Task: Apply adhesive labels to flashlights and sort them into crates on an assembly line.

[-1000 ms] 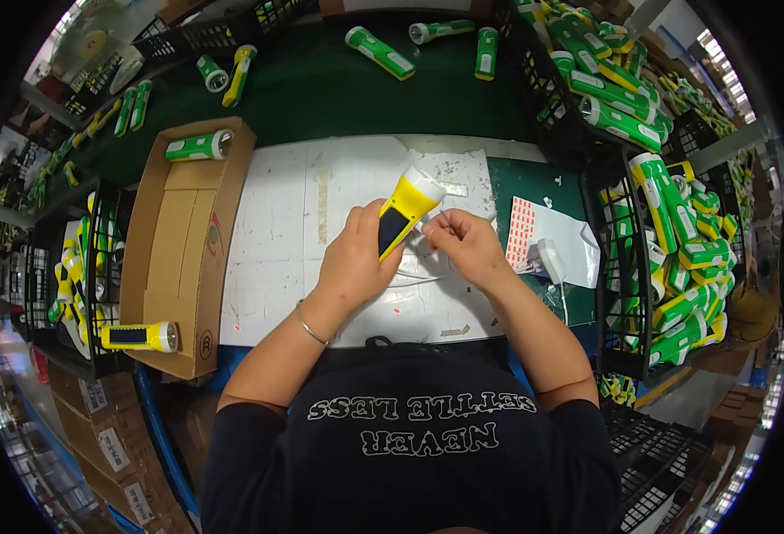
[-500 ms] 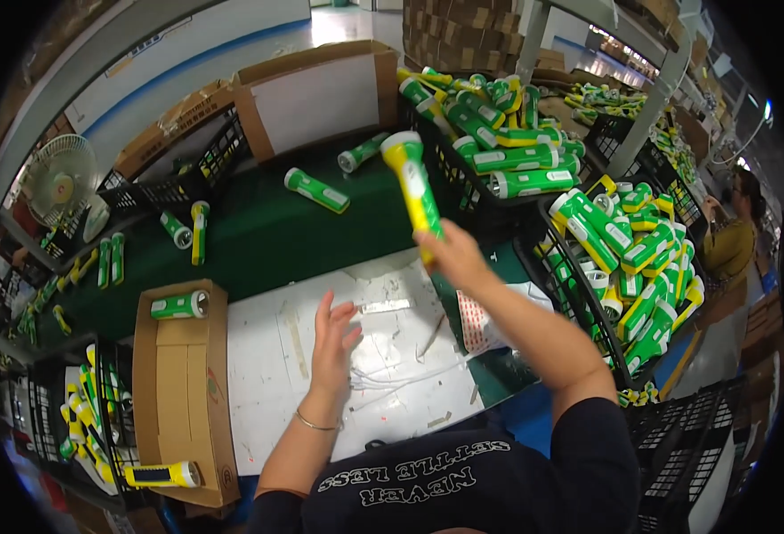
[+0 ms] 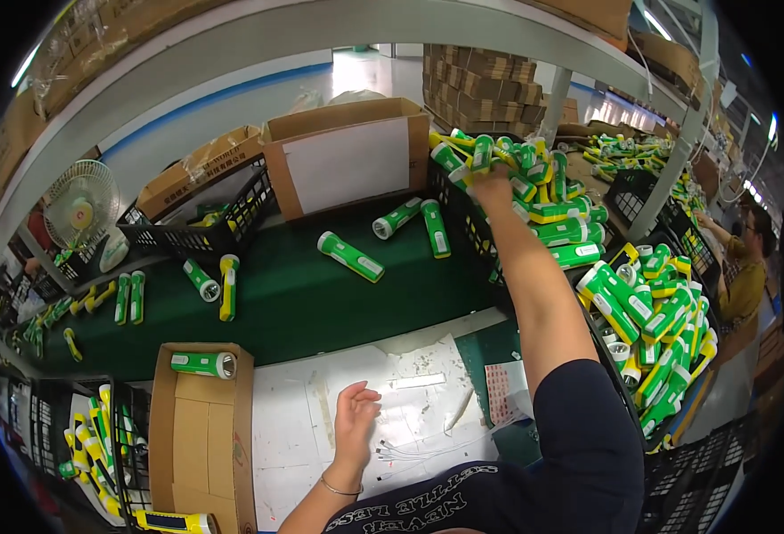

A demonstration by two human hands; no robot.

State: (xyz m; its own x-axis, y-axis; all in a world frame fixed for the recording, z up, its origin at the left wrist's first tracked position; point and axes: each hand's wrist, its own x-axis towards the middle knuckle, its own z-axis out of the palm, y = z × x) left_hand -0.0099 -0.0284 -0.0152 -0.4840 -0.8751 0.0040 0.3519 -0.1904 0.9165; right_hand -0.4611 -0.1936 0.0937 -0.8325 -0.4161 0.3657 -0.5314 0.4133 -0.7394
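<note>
My right hand point(image 3: 492, 185) is stretched out to the far black crate point(image 3: 463, 198), which is heaped with green-and-yellow flashlights. Its fingers are blurred among them, next to an upright flashlight point(image 3: 482, 153), so I cannot see whether it grips one. Over the white work board point(image 3: 303, 427), my left hand point(image 3: 356, 416) is open and holds nothing, with its fingers loosely bent. Several flashlights lie on the dark green belt, among them one flashlight point(image 3: 436, 229) beside the far crate and another flashlight point(image 3: 350, 256) nearer the middle.
On the left, an open cardboard box point(image 3: 243, 445) has one flashlight point(image 3: 203, 364) at its far end. A second heap of flashlights point(image 3: 650, 311) fills a crate at right. White cables point(image 3: 428, 449) lie on the board. Overhead runs a pale metal beam point(image 3: 356, 34). A co-worker point(image 3: 746, 258) sits at far right.
The flashlight that my right hand held up now lies on the belt beside the far crate. That hand has moved away into the crate's heap. My left hand stays over the board.
</note>
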